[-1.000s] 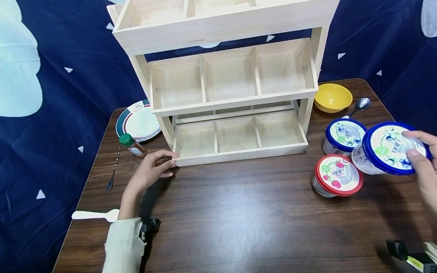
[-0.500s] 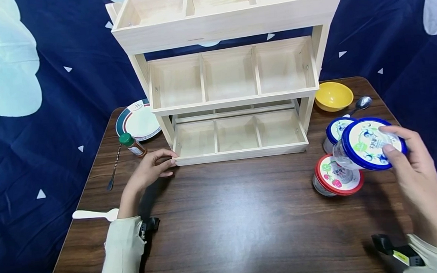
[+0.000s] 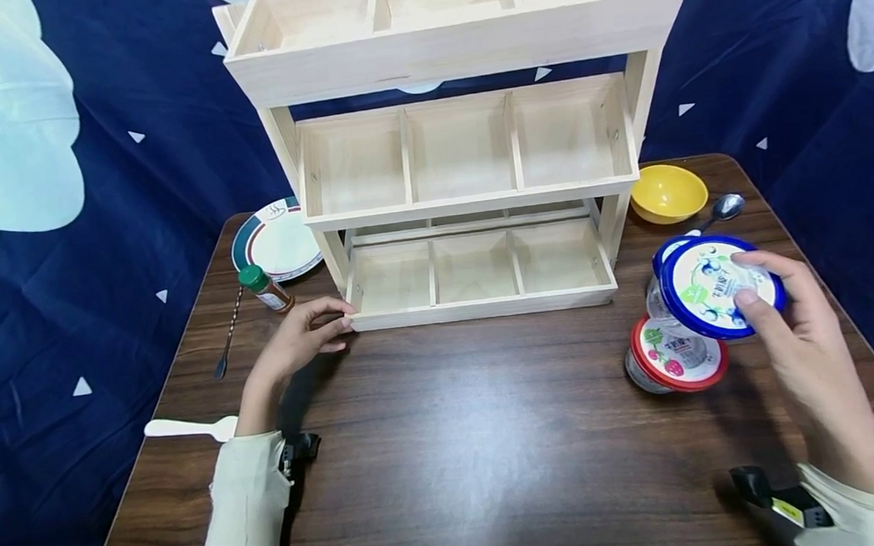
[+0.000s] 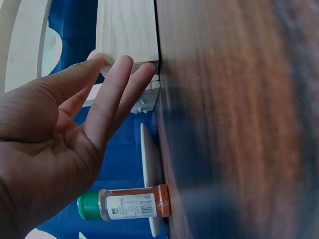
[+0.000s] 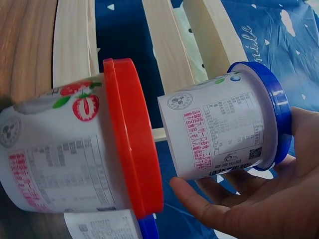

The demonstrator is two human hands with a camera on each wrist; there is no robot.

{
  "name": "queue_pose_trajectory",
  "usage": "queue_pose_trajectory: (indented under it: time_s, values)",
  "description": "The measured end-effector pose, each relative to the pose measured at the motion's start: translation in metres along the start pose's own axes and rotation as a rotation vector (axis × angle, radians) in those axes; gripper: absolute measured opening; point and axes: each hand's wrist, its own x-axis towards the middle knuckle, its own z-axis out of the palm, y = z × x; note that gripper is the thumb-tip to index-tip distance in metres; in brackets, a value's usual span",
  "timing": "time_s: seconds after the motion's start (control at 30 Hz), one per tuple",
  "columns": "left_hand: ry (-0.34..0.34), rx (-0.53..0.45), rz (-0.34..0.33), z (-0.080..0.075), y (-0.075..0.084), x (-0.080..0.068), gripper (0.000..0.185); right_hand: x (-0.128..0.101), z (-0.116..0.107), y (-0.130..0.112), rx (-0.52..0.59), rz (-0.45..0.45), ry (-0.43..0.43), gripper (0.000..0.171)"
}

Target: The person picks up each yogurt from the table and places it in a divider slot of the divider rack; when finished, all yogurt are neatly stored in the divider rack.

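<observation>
The rack [image 3: 470,200] was pale, matt bare wood; the surface [image 3: 492,437] dark, lightly glossy woodgrain; the tub [image 3: 716,285] glossy plastic with a paper label.

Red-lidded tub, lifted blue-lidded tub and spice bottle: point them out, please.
red-lidded tub [image 3: 678,356], head view, on its lid.
blue-lidded tub [image 3: 708,286], head view, on its lid's printed top.
spice bottle [image 4: 130,205], left wrist view, on its label.

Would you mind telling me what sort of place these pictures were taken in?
Probably a staged tabletop set, not a real kitchen: a dark wooden table backed by a draped blue flower-print cloth, with an empty three-tier wooden rack. The right hand holds a blue-lidded tub.
</observation>
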Motion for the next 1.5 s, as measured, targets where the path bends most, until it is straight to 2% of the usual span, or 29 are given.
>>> queue_pose_trajectory:
  time_s: [0.23, 0.43, 0.67, 0.93, 1.17, 1.5]
  values:
    - [0.002, 0.003, 0.011, 0.0, -0.002, -0.002, 0.024, 0.002, 0.01, 0.0, -0.109, -0.006, -0.029, 0.048]
    - [0.007, 0.018, 0.015, 0.001, -0.001, -0.001, 0.023, 0.006, 0.02, -0.002, -0.129, 0.054, -0.039, 0.047]
    - [0.012, 0.014, 0.016, 0.001, -0.003, -0.002, 0.023, 0.01, 0.037, -0.005, -0.057, 0.073, -0.083, 0.047]
    - [0.017, 0.016, 0.031, 0.002, -0.004, -0.002, 0.022, 0.01, 0.053, -0.007, -0.029, 0.12, -0.111, 0.046]
    - [0.016, 0.014, 0.033, 0.004, -0.003, -0.001, 0.022, 0.009, 0.068, -0.01, -0.06, 0.12, -0.135, 0.046]
    - [0.023, 0.009, 0.026, 0.005, 0.0, -0.001, 0.022, 0.016, 0.079, -0.013, -0.022, 0.129, -0.162, 0.045]
